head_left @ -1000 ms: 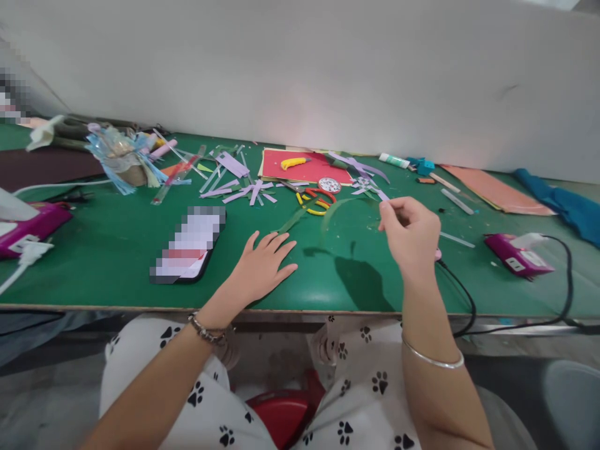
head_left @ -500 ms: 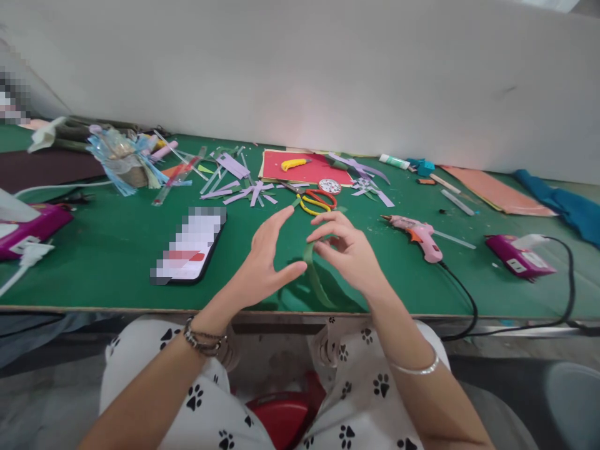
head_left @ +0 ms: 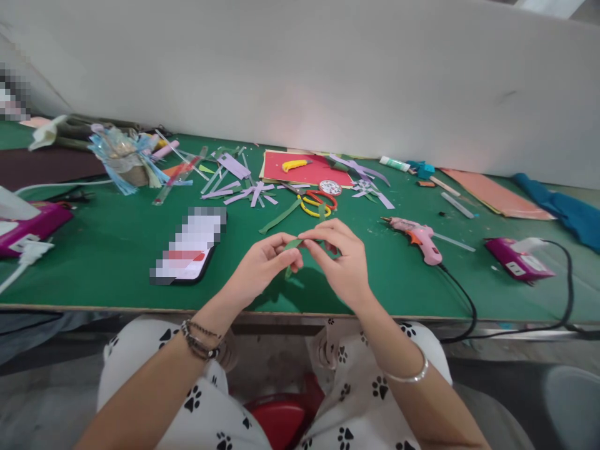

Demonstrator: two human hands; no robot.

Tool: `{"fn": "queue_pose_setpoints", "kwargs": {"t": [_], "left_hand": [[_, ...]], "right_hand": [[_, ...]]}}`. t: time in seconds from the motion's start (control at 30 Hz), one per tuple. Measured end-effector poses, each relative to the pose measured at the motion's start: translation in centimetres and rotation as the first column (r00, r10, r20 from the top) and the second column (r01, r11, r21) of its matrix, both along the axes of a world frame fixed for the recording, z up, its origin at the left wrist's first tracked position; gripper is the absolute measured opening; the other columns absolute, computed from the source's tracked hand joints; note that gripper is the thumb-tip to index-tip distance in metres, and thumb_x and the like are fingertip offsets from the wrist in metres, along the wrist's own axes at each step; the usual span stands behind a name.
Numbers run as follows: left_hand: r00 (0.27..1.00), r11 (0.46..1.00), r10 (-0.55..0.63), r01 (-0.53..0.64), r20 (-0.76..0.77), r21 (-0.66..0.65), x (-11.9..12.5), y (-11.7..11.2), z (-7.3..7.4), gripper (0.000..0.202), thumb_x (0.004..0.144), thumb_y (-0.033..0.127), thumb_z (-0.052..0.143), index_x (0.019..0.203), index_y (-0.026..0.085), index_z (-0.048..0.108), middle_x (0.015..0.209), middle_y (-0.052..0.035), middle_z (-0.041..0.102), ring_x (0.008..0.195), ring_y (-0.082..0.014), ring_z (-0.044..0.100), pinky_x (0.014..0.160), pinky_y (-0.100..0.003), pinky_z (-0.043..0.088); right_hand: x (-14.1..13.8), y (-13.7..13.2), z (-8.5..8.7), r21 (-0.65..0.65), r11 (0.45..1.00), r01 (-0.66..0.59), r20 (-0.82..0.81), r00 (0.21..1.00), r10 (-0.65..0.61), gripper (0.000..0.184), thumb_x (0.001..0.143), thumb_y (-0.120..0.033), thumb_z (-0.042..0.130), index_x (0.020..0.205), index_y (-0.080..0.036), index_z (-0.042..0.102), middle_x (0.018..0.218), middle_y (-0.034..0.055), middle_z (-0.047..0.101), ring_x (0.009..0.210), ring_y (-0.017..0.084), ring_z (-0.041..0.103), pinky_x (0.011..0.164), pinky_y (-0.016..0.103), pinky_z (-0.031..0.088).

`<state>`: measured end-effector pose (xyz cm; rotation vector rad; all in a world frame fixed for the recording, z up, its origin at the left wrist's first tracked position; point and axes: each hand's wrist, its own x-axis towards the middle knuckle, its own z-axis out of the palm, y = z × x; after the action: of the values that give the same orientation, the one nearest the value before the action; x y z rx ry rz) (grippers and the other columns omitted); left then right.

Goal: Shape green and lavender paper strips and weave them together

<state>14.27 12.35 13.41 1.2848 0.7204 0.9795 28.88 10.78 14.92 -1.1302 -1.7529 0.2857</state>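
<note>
A narrow green paper strip is pinched between my two hands, just above the table's front part. My left hand grips it with thumb and forefinger, and one end hangs below those fingers. My right hand pinches the strip close to the left fingertips; its lower fingers are curled and partly hidden. Beyond the hands, another green strip lies on the table, touching or near the yellow-and-orange-handled scissors. A short green piece shows above my right fingers.
A phone lies at left. To the right are a pink glue gun with its cable and a purple power strip. Behind lie purple paper strips, a yellow cutter on red paper, and a round tin.
My hands have come together, and my left fingers have closed on the green strip. The strip has been lifted and shifted left from its curved hang under my right hand.
</note>
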Motion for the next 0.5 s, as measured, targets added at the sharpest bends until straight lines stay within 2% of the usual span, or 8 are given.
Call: {"fn": "queue_pose_setpoints", "kwargs": {"t": [0.07,0.17,0.23,0.33,0.4,0.5], "left_hand": [[0.996,0.995,0.087,-0.087,-0.016,0.042,-0.08,0.16,-0.20,0.025,0.070,0.042,0.059,0.072,0.017,0.055,0.065,0.0018,0.055,0.060,-0.0094,0.049,0.059,-0.022,0.041],[0.968,0.957,0.212,-0.179,-0.132,0.229,-0.26,0.25,-0.21,0.027,0.076,0.044,0.052,0.074,0.018,0.059,0.092,-0.0044,0.057,0.076,-0.0130,0.053,0.071,-0.026,0.043],[0.950,0.916,0.241,-0.154,-0.200,0.371,-0.34,0.12,-0.02,0.035,0.079,0.049,0.045,0.077,0.018,0.060,0.106,-0.0074,0.054,0.090,-0.0173,0.053,0.081,-0.031,0.042],[0.945,0.858,0.228,-0.080,-0.237,0.508,-0.27,-0.22,0.30,0.045,0.079,0.058,0.036,0.071,0.019,0.058,0.109,-0.0097,0.053,0.104,-0.0218,0.048,0.091,-0.035,0.037],[0.939,0.853,0.242,-0.086,-0.243,0.515,-0.08,-0.41,0.37,0.047,0.080,0.058,0.031,0.063,0.019,0.051,0.103,-0.0101,0.055,0.102,-0.0214,0.048,0.090,-0.034,0.038],[0.943,0.904,0.261,-0.163,-0.208,0.396,0.36,-0.54,0.22,0.040,0.081,0.054,0.035,0.060,0.020,0.038,0.093,-0.0078,0.057,0.088,-0.0176,0.052,0.081,-0.031,0.042]], "right_hand": [[-0.01,0.05,-0.05,0.024,1.000,0.020,0.010,1.000,-0.020,0.012,0.076,-0.019,0.056,0.075,-0.022,0.067,0.076,0.0012,0.059,0.065,0.011,0.052,0.055,0.024,0.041],[0.03,0.12,-0.17,0.056,0.997,0.046,0.047,0.998,-0.049,0.012,0.075,-0.018,0.056,0.075,-0.021,0.067,0.077,0.0028,0.060,0.063,0.011,0.053,0.054,0.024,0.041],[0.04,0.13,-0.22,0.037,0.998,0.051,0.066,0.996,-0.053,0.011,0.076,-0.019,0.055,0.075,-0.021,0.066,0.076,0.0026,0.060,0.060,0.010,0.051,0.052,0.024,0.040],[-0.05,0.02,-0.18,-0.022,1.000,0.014,0.079,0.997,-0.013,0.010,0.075,-0.017,0.054,0.073,-0.020,0.063,0.069,0.0004,0.060,0.054,0.009,0.048,0.051,0.022,0.039],[-0.15,-0.12,-0.09,-0.079,0.997,0.003,0.049,0.999,0.001,0.007,0.073,-0.015,0.054,0.070,-0.019,0.059,0.062,-0.0018,0.058,0.050,0.008,0.046,0.049,0.021,0.039],[-0.36,-0.34,0.04,-0.199,0.979,-0.037,-0.077,0.997,0.022,0.006,0.068,-0.014,0.054,0.066,-0.018,0.052,0.054,-0.0053,0.052,0.046,0.006,0.045,0.047,0.019,0.039]]}}
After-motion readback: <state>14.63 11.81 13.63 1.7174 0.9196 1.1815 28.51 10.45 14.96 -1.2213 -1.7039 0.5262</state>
